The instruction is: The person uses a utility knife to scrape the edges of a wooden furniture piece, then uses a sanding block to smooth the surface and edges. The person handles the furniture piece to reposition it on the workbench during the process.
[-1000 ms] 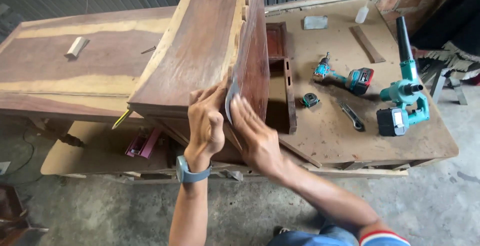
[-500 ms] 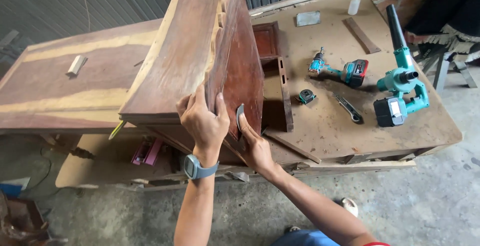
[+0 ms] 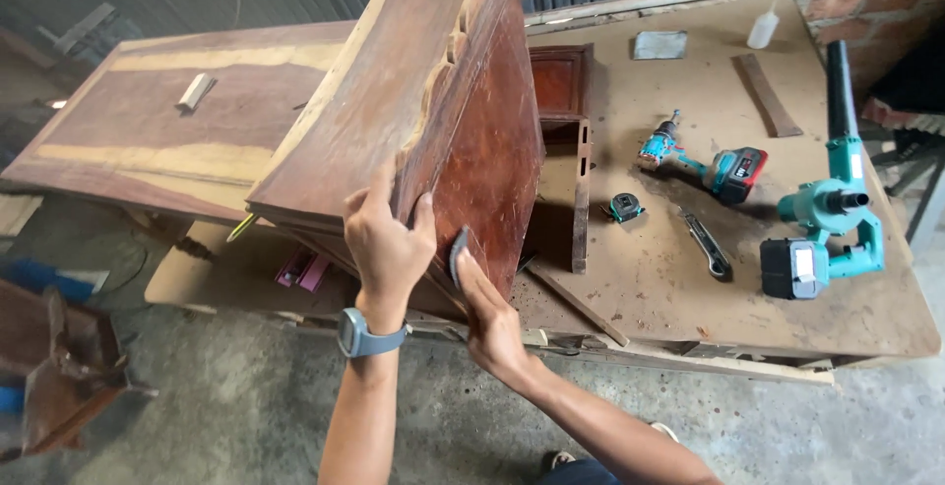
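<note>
Left hand (image 3: 386,239) curled over near edge of tilted dark wooden cabinet (image 3: 413,140), fingers spread. Right hand (image 3: 484,308) pressed small grey sanding pad (image 3: 458,254) flat against its glossy red-brown side. Cabinet leaned on worn workbench (image 3: 650,278), near front edge. To right, bare scuffed board around one teal drill (image 3: 699,160), one teal blower (image 3: 827,219), one tape measure (image 3: 622,207).

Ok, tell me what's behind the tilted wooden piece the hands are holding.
Behind the tilted wooden piece, a small reddish wooden frame shows partly on the workbench; its left side is covered.
</note>
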